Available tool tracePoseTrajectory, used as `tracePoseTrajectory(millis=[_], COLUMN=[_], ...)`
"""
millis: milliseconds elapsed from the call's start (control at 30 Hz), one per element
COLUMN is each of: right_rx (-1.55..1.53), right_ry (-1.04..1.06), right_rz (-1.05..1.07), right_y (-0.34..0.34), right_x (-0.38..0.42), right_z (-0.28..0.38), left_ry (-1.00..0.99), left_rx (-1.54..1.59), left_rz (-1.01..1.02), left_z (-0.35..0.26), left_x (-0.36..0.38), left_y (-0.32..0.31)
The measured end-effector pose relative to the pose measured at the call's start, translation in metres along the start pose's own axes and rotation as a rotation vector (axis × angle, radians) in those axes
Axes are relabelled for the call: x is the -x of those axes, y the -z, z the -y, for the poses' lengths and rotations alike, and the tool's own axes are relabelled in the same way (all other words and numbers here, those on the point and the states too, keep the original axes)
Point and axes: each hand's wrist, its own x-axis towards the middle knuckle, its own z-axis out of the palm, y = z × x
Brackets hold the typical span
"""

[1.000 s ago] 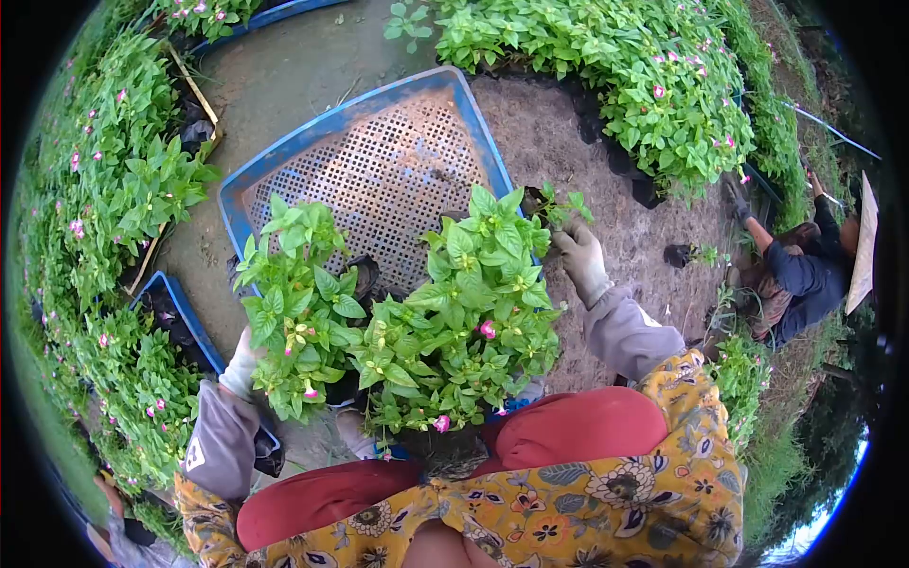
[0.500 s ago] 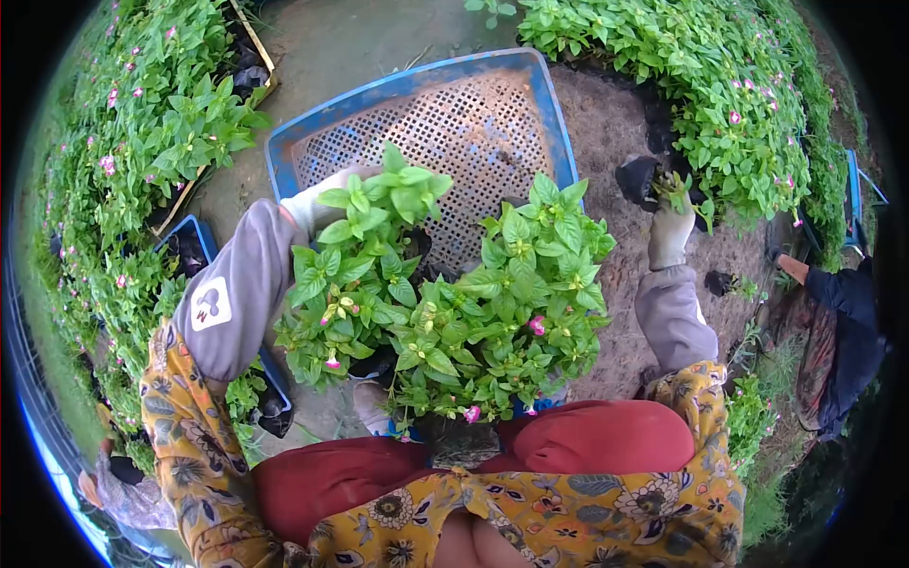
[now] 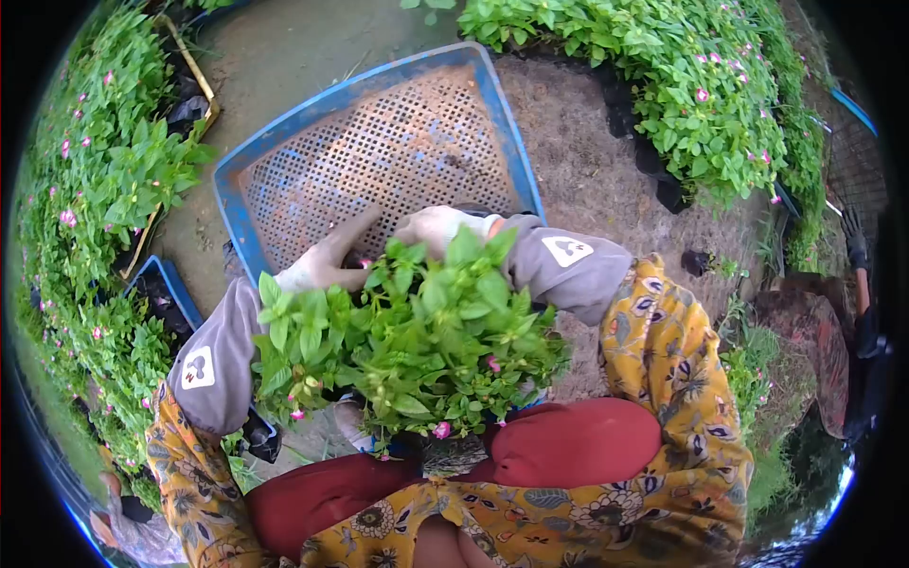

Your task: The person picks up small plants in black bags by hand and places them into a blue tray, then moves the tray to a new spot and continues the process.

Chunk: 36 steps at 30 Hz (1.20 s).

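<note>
Both hands wear pale work gloves. My left hand (image 3: 331,257) is at the upper left of a leafy plant cluster (image 3: 417,341), its thumb and fingers spread apart over the near part of the crate. Beside it, my right hand (image 3: 440,227) reaches in from the right at the cluster's top edge; its fingers are bent, and leaves hide what they may hold. The cluster has a few pink flowers and stands close to my knees. Beyond both hands lies a blue crate (image 3: 379,142) with a soil-stained perforated bottom.
Rows of flowering plants (image 3: 114,189) line the left side, and more plants (image 3: 682,104) in black bags stand at the upper right. A small blue crate (image 3: 185,289) is at the left. A co-worker in dark clothes (image 3: 805,331) is at the right edge.
My right hand has come from the bagged plants at the right to beside my left hand, without the black bag and wilted plant seen near it before. The view has shifted slightly.
</note>
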Motion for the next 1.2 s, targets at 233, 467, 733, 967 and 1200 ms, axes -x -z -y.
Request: tracePoseTrajectory(millis=[233, 467, 733, 967, 1200], right_rx=[-0.369, 0.594, 0.705, 0.622, -0.088], right_ry=[-0.362, -1.106, -1.181, -1.047, -0.527], right_rz=[-0.614, -1.254, -1.076, -1.181, -1.147], right_y=[0.047, 0.064, 0.095, 0.097, 0.111], right_x=[0.082, 0.239, 0.251, 0.252, 0.142], right_z=[0.029, -0.062, -0.113, -0.082, 0.029], left_ry=[-0.145, -0.198, -0.194, -0.110, -0.177], left_rx=[-0.258, -0.221, -0.186, -0.039, -0.313], left_rz=[0.179, 0.205, 0.198, 0.280, 0.300], left_z=[-0.011, -0.002, 0.002, -0.014, -0.018], left_x=[-0.011, -0.018, -0.016, -0.026, -0.026], left_y=[-0.014, -0.013, -0.014, -0.011, -0.003])
